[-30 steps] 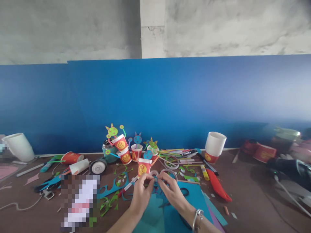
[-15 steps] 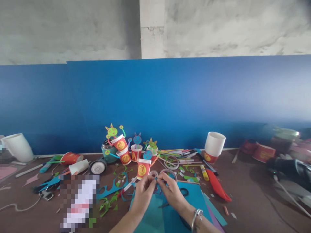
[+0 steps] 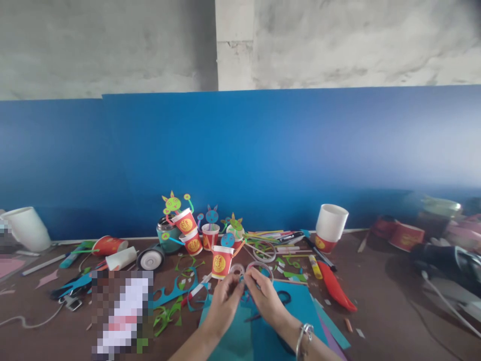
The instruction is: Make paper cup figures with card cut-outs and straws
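My left hand and my right hand meet at their fingertips above a stack of blue paper sheets. Both are closed in a pinch on a small blue piece, mostly covered by the fingers. Scissors with black handles lie on the paper, partly beneath my right hand. Just beyond my fingers stands a red paper cup with a blue paper face and straw arms. A roll of clear tape rests right behind the fingertips.
Several decorated cups stand by the blue partition. Green paper scraps and blue offcuts lie left. A glue stick, a red curved case and stacked white cups are right.
My hands stay together in almost the same place, with the fingers shifted slightly around the small blue piece. Everything on the table stays where it was.
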Tool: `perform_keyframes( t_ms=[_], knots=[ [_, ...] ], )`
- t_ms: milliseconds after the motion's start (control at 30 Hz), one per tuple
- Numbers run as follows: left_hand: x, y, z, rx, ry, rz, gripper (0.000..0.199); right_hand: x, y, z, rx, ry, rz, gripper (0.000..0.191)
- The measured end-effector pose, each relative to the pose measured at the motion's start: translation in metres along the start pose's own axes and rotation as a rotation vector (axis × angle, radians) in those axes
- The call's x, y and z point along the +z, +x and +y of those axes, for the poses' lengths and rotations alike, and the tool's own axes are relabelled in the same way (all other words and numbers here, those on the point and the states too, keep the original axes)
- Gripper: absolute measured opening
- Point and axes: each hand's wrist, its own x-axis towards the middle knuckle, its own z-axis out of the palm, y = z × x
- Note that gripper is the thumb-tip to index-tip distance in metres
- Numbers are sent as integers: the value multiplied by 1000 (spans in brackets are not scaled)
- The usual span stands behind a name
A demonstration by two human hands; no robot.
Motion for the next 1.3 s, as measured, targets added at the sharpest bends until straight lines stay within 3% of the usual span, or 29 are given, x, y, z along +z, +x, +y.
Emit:
perform_keyframes(
  t_ms=[300, 400, 500, 600, 700, 1000, 1300],
  knots=[
    [-1, -1, 1, -16, -44, -30, 28, 2, 0, 8, 40, 49, 76, 34],
    [-2, -1, -2, 8, 28, -6, 26, -1, -1, 0, -52, -91, 167, 21],
    [-3, 1, -6, 21, 102, 47, 22, -6, -4, -8, -250, -312, 267, 10],
    [-2, 3, -9, 33, 177, 98, 18, -8, -6, -12, -400, -502, 244, 12],
    [-2, 3, -12, 72, 262, 127, 18, -7, -6, -13, -442, -576, 221, 12],
    [-8, -2, -13, 252, 510, 92, 20, -7, -2, -7, -368, -445, 111, 14],
    [-8, -3, -13, 219, 444, 70, 18, -12, -1, -11, -340, -428, 54, 18]
  ],
)
